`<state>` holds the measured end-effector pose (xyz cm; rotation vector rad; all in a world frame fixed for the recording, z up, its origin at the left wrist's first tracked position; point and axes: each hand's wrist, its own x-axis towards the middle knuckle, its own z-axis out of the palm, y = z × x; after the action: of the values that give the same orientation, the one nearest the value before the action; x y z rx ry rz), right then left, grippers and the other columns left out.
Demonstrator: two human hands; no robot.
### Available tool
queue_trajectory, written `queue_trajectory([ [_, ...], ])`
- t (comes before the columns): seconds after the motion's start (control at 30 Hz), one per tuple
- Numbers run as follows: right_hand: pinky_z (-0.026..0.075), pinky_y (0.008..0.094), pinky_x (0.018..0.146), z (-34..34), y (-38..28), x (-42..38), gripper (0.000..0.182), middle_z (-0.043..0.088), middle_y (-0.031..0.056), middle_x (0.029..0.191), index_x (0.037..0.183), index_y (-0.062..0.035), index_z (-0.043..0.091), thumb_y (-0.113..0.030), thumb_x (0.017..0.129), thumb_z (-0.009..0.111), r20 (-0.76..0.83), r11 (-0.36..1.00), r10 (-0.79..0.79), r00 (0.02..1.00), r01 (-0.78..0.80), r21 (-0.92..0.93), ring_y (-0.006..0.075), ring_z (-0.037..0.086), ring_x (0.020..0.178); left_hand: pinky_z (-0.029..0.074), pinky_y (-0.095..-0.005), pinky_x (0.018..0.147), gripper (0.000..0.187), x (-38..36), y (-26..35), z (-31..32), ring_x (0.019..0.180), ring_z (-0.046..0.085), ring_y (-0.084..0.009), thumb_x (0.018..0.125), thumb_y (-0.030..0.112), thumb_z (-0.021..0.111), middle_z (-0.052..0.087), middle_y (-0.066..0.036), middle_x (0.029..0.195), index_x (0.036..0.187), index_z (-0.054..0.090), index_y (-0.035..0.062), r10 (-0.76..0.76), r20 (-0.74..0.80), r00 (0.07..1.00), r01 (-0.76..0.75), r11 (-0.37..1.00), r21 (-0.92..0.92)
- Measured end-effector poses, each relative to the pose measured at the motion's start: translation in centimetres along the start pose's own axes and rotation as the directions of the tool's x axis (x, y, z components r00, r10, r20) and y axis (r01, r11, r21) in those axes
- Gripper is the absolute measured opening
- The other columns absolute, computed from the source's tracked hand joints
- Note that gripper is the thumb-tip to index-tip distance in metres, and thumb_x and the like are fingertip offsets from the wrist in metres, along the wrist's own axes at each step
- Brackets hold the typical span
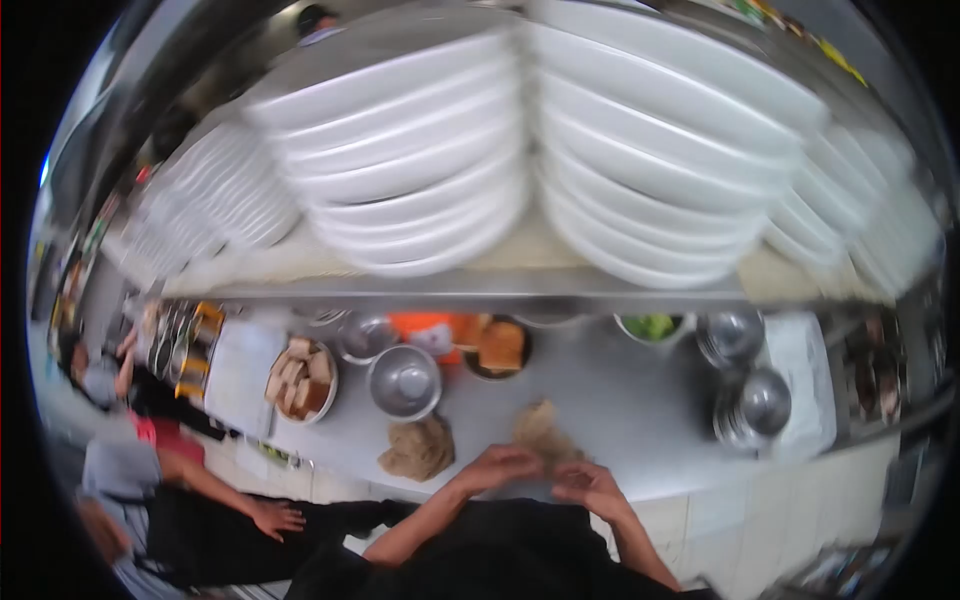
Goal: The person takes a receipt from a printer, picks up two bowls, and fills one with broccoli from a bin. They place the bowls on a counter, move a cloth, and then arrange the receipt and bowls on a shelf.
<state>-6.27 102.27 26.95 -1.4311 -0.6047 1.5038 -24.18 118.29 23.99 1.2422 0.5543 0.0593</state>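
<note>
My left hand (500,468) and my right hand (590,487) are close together at the counter's near edge, in front of my dark clothing. Fingers on both curl inward toward each other, slightly blurred; I cannot tell what is between them. Just beyond the fingertips lies a crumpled brown cloth (541,427), its near end overlapped by my hands. Left of it sits a second bunched brown cloth (416,448). A metal bowl (404,383) stands behind that one.
White dishes (410,150) rise in tall stacks on the shelf above. The steel counter (620,420) holds a bowl of bread pieces (301,380), a bowl of greens (650,327) and metal bowls (764,402). At left, a person's hand (277,518) is close to my side.
</note>
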Motion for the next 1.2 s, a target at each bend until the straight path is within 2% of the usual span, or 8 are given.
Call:
queue_trajectory([
  [0.1, 0.051, 0.0273, 0.069, 0.9, -2.2, 3.3, 0.024, 0.065, 0.0049, 0.089, 0.102, -0.0036, 0.065, -0.004, 0.078, 0.072, -0.278, 0.929, -0.369, 0.887, 0.359, -0.091, 0.0120, 0.060, 0.077, 0.049, -0.0266, 0.078, 0.013, -1.8, 2.3, -3.0, 0.086, 0.060, -0.0089, 0.088, 0.010, 0.062, 0.066, -0.002, 0.090, 0.098, 0.065, 0.0028, 0.294, -0.355, 0.887, -0.249, 0.954, 0.167],
  [0.2, 0.045, 0.0308, 0.077, 2.0, -8.8, 3.4, 0.030, 0.061, 0.0099, 0.100, 0.102, 0.0002, 0.058, -0.007, 0.077, 0.072, -0.434, 0.613, -0.786, 0.440, 0.461, -0.642, 0.0176, 0.057, 0.088, 0.048, -0.0282, 0.077, 0.012, -5.7, 10.6, -5.5, 0.082, 0.061, -0.0123, 0.083, 0.009, 0.065, 0.066, -0.004, 0.085, 0.093, 0.065, 0.0034, 0.630, -0.664, 0.403, -0.407, 0.773, 0.486],
  [0.27, 0.040, 0.0373, 0.090, 3.9, -15.2, 2.1, 0.035, 0.055, 0.0142, 0.114, 0.107, -0.0020, 0.057, -0.011, 0.077, 0.071, -0.316, 0.318, -0.946, 0.070, 0.382, -0.868, 0.0259, 0.051, 0.106, 0.048, -0.0321, 0.076, 0.015, -8.1, 15.8, -7.8, 0.083, 0.061, -0.0213, 0.076, 0.008, 0.067, 0.065, -0.009, 0.089, 0.090, 0.064, 0.0024, 0.844, -0.529, -0.082, -0.236, 0.500, 0.834],
  [0.33, 0.035, 0.0418, 0.098, 3.9, -18.1, 2.4, 0.042, 0.051, 0.0154, 0.122, 0.113, -0.0043, 0.054, -0.013, 0.076, 0.071, -0.124, 0.100, -0.990, -0.071, 0.276, -0.956, 0.0315, 0.045, 0.116, 0.046, -0.0369, 0.082, 0.028, -9.6, 18.6, -11.0, 0.095, 0.058, -0.0294, 0.070, 0.006, 0.068, 0.062, -0.014, 0.101, 0.098, 0.063, 0.0022, 0.899, -0.303, -0.315, -0.033, 0.309, 0.951],
  [0.5, 0.030, 0.0476, 0.102, 4.7, -21.3, 5.2, 0.055, 0.051, 0.0131, 0.127, 0.123, -0.0078, 0.050, -0.015, 0.073, 0.072, 0.238, -0.237, -0.971, -0.018, 0.183, -0.954, 0.0344, 0.041, 0.123, 0.017, -0.0513, 0.107, 0.049, -8.9, 22.4, -15.5, 0.116, 0.045, -0.0325, 0.075, 0.036, 0.063, 0.054, -0.013, 0.117, 0.113, 0.057, 0.0059, 0.987, -0.116, -0.108, 0.302, 0.144, 0.942],
  [0.6, 0.020, 0.0493, 0.107, 5.2, -21.0, 8.0, 0.057, 0.052, 0.0088, 0.127, 0.124, -0.0104, 0.051, -0.018, 0.071, 0.072, 0.253, -0.253, -0.968, -0.007, 0.047, -0.966, 0.0308, 0.041, 0.124, 0.006, -0.0533, 0.109, 0.053, -6.8, 20.7, -17.7, 0.118, 0.043, -0.0318, 0.076, 0.048, 0.056, 0.053, -0.011, 0.115, 0.111, 0.058, 0.0077, 0.983, -0.063, -0.171, 0.309, 0.114, 0.944],
  [0.83, 0.018, 0.0488, 0.107, 6.9, -21.4, 8.6, 0.051, 0.056, 0.0040, 0.118, 0.115, -0.0166, 0.061, -0.018, 0.065, 0.072, 0.071, -0.072, -0.997, -0.022, 0.037, -0.997, 0.0252, 0.046, 0.115, 0.007, -0.0524, 0.109, 0.052, -5.5, 20.4, -18.0, 0.117, 0.043, -0.0321, 0.077, 0.048, 0.055, 0.051, -0.012, 0.111, 0.110, 0.057, 0.0076, 0.959, -0.068, -0.276, 0.271, 0.146, 0.952],
  [1.2, 0.021, 0.0474, 0.105, 5.7, -21.2, 8.0, 0.044, 0.057, -0.0005, 0.113, 0.112, -0.0194, 0.065, -0.019, 0.068, 0.068, -0.009, 0.007, -1.000, -0.014, 0.191, -0.982, 0.0216, 0.045, 0.114, 0.009, -0.0552, 0.108, 0.054, -6.4, 20.7, -15.8, 0.123, 0.039, -0.0334, 0.084, 0.049, 0.049, 0.051, -0.013, 0.120, 0.117, 0.053, 0.0064, 0.980, -0.138, -0.143, 0.305, 0.176, 0.936],
])
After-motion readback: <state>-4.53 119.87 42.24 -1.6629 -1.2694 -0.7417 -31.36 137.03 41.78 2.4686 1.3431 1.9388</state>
